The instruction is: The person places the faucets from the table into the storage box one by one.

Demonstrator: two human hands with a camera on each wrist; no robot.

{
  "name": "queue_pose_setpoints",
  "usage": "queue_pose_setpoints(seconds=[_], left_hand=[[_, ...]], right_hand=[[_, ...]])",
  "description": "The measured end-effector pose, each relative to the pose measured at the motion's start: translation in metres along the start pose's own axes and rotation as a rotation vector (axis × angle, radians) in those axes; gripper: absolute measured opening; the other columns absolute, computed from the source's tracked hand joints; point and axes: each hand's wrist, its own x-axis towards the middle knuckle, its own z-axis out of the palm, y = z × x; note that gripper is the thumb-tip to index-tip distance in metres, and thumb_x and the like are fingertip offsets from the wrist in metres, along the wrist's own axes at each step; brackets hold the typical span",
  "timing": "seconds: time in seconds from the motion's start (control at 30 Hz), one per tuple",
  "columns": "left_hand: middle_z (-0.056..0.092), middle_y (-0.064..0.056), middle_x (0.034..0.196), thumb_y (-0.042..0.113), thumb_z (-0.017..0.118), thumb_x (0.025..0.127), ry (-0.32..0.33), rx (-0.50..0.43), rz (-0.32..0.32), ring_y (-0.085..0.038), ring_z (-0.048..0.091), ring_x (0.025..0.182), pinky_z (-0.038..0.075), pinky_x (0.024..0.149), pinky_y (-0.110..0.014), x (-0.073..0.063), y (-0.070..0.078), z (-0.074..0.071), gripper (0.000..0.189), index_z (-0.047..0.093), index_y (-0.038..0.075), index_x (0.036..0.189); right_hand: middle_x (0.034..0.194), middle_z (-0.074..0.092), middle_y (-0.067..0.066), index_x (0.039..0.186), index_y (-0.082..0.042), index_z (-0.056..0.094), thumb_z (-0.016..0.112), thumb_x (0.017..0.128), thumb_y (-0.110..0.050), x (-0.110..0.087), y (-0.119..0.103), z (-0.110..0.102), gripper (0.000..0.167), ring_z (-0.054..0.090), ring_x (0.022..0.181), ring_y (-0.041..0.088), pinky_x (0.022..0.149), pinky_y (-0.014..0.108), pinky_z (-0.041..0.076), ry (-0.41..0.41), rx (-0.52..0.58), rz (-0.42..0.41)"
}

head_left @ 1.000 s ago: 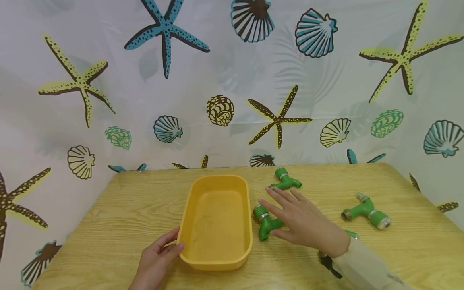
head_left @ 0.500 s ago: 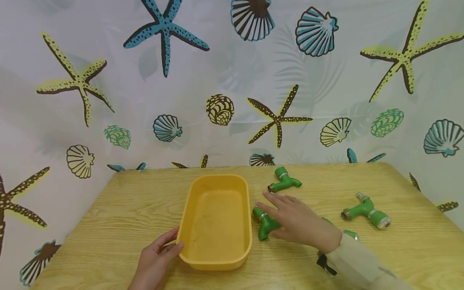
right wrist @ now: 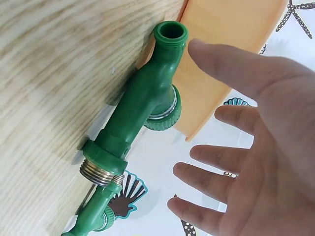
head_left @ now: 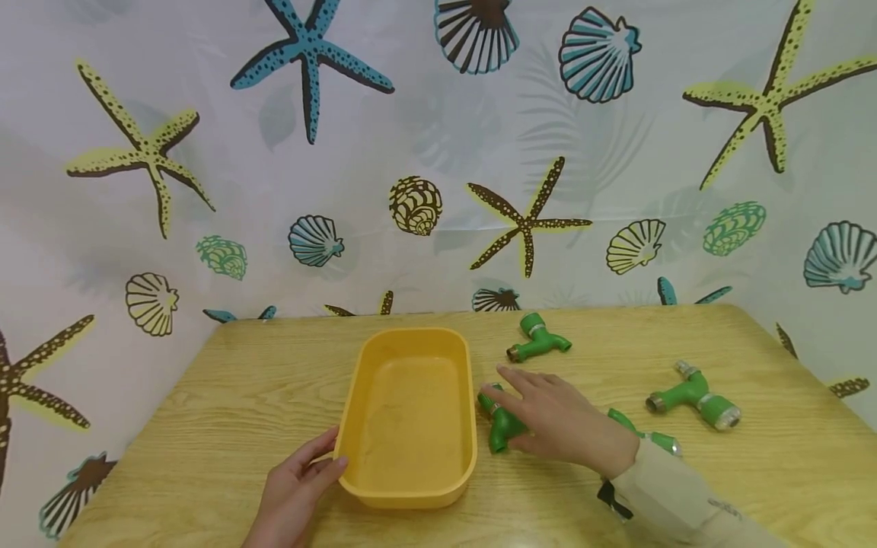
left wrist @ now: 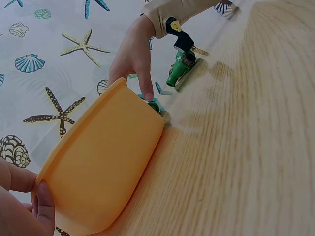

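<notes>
My left hand [head_left: 294,483] holds the near left corner of a yellow plastic tub [head_left: 411,426], thumb over the rim and fingers outside; the left wrist view shows this grip on the rim too. Right of the tub lies a green plastic tap [head_left: 502,432] with a ridged knob and a threaded metal end. Over it hovers my right hand [head_left: 565,422], fingers spread. In the right wrist view its thumb [right wrist: 221,64] comes close to the spout of the tap [right wrist: 140,101], and the palm holds nothing. From the head view, the right hand hides part of this tap.
Another green tap [head_left: 537,340] lies at the back and one more [head_left: 692,397] at the right. Beside the right forearm is a further green tap [head_left: 661,443], partly covered by the sleeve. A patterned curtain [head_left: 425,152] hangs behind the wooden table [head_left: 253,380].
The right hand has drawn back slightly toward the person and lower over the nearest tap, uncovering more of the back tap and the one by the forearm. The left hand and tub stay put.
</notes>
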Motion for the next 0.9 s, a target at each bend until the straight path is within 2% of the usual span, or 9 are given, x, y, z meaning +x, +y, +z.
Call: queue_pose_setpoints(seconds=[0.3, 0.57, 0.9], left_hand=[[0.055, -0.017, 0.125, 0.005, 0.068, 0.09, 0.0, -0.01, 0.001, -0.007, 0.062, 0.092, 0.051, 0.08, -0.021, 0.001, 0.0, 0.001, 0.052, 0.049, -0.006, 0.138], [0.055, -0.017, 0.126, 0.005, 0.068, 0.09, -0.005, -0.01, 0.002, -0.007, 0.061, 0.092, 0.051, 0.08, -0.021, 0.0, -0.001, -0.001, 0.053, 0.048, -0.007, 0.138], [0.057, -0.015, 0.127, 0.003, 0.066, 0.09, -0.014, -0.054, 0.003, -0.01, 0.062, 0.093, 0.051, 0.081, -0.021, -0.001, -0.001, 0.0, 0.051, 0.049, -0.006, 0.137]], right_hand=[[0.144, 0.041, 0.023, 0.143, -0.012, 0.048, 0.079, 0.08, -0.037, 0.001, 0.002, 0.001, 0.076, 0.046, 0.126, 0.038, 0.096, 0.056, 0.041, -0.003, 0.011, 0.038], [0.143, 0.043, 0.023, 0.142, -0.009, 0.048, 0.08, 0.079, -0.035, 0.002, 0.004, 0.003, 0.075, 0.046, 0.126, 0.038, 0.095, 0.055, 0.043, -0.004, 0.034, 0.012], [0.138, 0.047, 0.023, 0.142, -0.007, 0.047, 0.082, 0.078, -0.032, 0.011, 0.006, 0.006, 0.077, 0.05, 0.121, 0.038, 0.092, 0.055, 0.045, -0.06, 0.089, 0.021]])
